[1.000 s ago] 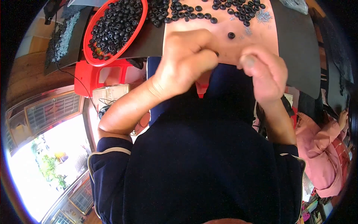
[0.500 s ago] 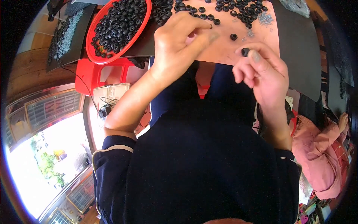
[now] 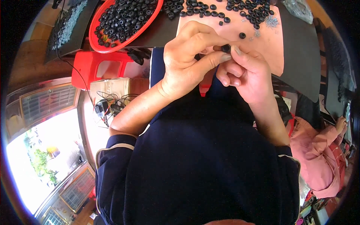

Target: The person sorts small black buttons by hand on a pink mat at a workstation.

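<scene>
Head view: my left hand (image 3: 195, 62) pinches a small black piece (image 3: 225, 48) between thumb and forefinger, while my right hand (image 3: 249, 71) meets it from the other side, thumb tip against it, its other fingers curled. We hold it over the near edge of the peach sheet (image 3: 276, 45). One loose black ring (image 3: 242, 35) lies just beyond my fingertips, near a small pile of grey bits (image 3: 272, 21); leftward stands a red basin (image 3: 98, 45) heaped with more rings.
</scene>
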A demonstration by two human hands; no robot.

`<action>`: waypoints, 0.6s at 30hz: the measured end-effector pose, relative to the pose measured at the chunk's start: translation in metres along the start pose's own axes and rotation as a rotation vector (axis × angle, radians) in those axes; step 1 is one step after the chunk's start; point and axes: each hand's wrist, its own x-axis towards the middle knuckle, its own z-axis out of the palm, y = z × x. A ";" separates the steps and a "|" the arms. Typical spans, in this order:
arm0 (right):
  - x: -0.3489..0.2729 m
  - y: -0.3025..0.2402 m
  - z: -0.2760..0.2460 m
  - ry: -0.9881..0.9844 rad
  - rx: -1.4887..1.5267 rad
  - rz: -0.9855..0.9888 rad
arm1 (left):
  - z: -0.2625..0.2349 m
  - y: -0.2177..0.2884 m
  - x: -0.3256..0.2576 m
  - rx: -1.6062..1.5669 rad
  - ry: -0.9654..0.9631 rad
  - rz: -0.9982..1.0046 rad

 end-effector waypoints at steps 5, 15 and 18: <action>-0.003 -0.002 0.006 0.181 -0.358 -0.108 | 0.001 -0.002 -0.001 0.067 -0.013 -0.004; 0.003 -0.040 0.004 0.274 -1.428 -0.783 | 0.002 -0.003 -0.001 -0.062 0.031 -0.241; 0.031 -0.075 -0.023 0.291 -1.794 -0.992 | 0.004 -0.006 0.001 -0.195 0.032 -0.381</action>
